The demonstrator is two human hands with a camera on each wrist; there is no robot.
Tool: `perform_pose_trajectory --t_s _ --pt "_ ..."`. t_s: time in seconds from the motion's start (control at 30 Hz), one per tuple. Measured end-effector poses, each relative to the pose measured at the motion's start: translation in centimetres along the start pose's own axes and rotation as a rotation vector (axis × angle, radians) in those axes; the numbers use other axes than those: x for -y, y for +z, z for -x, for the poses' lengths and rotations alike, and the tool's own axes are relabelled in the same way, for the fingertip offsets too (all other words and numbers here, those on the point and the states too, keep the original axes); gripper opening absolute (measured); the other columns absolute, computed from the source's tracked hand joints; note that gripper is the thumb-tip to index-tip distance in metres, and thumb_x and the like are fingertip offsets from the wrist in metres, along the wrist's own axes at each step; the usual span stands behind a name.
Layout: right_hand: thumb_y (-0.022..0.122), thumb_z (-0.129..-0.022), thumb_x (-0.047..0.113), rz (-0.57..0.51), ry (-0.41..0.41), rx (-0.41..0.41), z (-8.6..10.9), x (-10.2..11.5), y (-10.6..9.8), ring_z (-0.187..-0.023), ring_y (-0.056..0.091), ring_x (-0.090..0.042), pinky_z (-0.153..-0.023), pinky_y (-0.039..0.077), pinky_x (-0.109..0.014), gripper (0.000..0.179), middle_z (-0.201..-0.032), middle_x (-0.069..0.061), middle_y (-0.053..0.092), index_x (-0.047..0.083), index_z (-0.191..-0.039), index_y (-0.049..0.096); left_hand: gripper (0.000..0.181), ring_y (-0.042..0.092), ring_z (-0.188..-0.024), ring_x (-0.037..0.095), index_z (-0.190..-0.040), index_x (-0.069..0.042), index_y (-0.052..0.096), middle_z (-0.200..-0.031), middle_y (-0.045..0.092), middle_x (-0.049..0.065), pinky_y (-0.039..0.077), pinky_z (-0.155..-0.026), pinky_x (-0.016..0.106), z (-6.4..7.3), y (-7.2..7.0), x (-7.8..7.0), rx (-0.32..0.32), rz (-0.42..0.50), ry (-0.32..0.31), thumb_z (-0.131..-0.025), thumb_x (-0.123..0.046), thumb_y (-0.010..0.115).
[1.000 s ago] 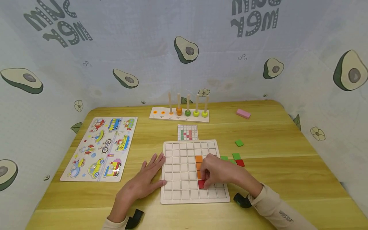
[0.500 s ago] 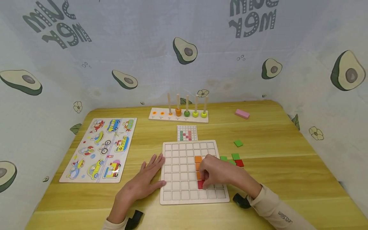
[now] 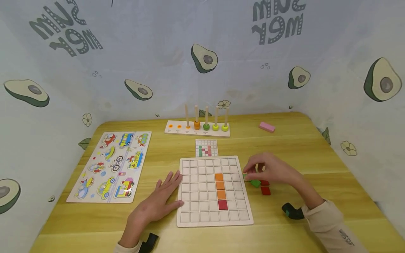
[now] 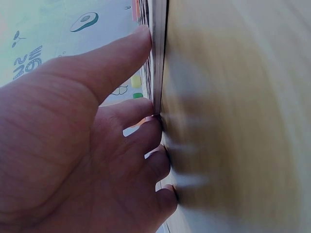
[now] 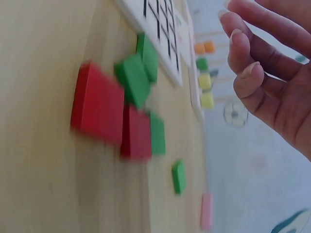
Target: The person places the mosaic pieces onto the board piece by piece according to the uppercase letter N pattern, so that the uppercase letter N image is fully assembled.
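A wooden grid board (image 3: 194, 217) lies on the table, with a column of three orange tiles (image 3: 219, 185) and a red tile (image 3: 223, 205) below them. My left hand (image 3: 158, 201) lies flat, its thumb and fingertips touching the board's left edge; the left wrist view shows that hand (image 4: 92, 136) side-on. Right of the board, my right hand (image 3: 273, 168) hovers above loose green tiles (image 3: 255, 183) and red tiles (image 3: 265, 190). In the right wrist view its fingers (image 5: 245, 75) are loosely bent, holding nothing, apart from the tile pile (image 5: 99, 107).
A pattern card (image 3: 206, 147) sits behind the board. Farther back stand a peg rack with beads (image 3: 177, 131) and a pink block (image 3: 267, 127). A vehicle puzzle board (image 3: 109, 167) occupies the left. Behind the table hangs a printed cloth (image 3: 171, 70).
My right hand has let go of the red tile below the orange ones and moved right, over the loose tiles. A second loose red tile now shows. The left hand stays put.
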State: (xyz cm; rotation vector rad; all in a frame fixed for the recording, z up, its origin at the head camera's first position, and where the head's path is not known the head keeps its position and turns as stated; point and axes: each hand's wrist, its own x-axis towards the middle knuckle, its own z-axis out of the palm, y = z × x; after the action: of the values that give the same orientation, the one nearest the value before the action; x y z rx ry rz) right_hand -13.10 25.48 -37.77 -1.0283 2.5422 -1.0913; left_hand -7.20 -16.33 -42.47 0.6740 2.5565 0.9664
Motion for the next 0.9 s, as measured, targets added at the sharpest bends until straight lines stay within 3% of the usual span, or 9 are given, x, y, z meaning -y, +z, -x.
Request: perform_pose_trajectory --t_s 0.17,0.4,0.9 --pt "0.087 -0.091 0.011 -0.010 0.021 -0.054 2.2 -2.1 -1.2 -0.074 0.064 -0.006 -0.063 0.058 -0.026 0.010 -0.090 0.005 0.074 0.012 -0.099 0.082 0.080 0.006 -0.166 0.041 -0.169 0.000 0.029 -0.178 0.022 0.017 0.002 -0.131 0.069 0.0 0.0 0.0 0.002 0.007 -0.007 -0.107 -0.029 0.070" --pt "0.090 -0.087 0.006 -0.031 0.058 -0.069 4.2 -4.2 -1.4 -0.075 0.063 -0.010 -0.061 0.057 -0.026 0.017 -0.093 -0.005 0.073 0.009 -0.099 0.080 0.080 0.006 -0.166 0.040 -0.169 0.000 0.029 -0.179 0.021 0.016 0.001 -0.131 0.068 0.1 -0.2 -0.1 -0.004 0.009 -0.011 -0.107 -0.029 0.070" --pt "0.091 -0.086 0.006 -0.034 0.120 -0.043 5.2 -5.6 -1.2 -0.075 0.059 -0.007 -0.063 0.055 -0.025 0.016 -0.093 -0.005 0.070 0.010 -0.096 0.079 0.080 0.005 -0.166 0.040 -0.169 0.000 0.029 -0.179 0.020 0.016 0.000 -0.131 0.067 0.0 -0.1 -0.1 0.005 0.012 -0.015 -0.107 -0.029 0.070"
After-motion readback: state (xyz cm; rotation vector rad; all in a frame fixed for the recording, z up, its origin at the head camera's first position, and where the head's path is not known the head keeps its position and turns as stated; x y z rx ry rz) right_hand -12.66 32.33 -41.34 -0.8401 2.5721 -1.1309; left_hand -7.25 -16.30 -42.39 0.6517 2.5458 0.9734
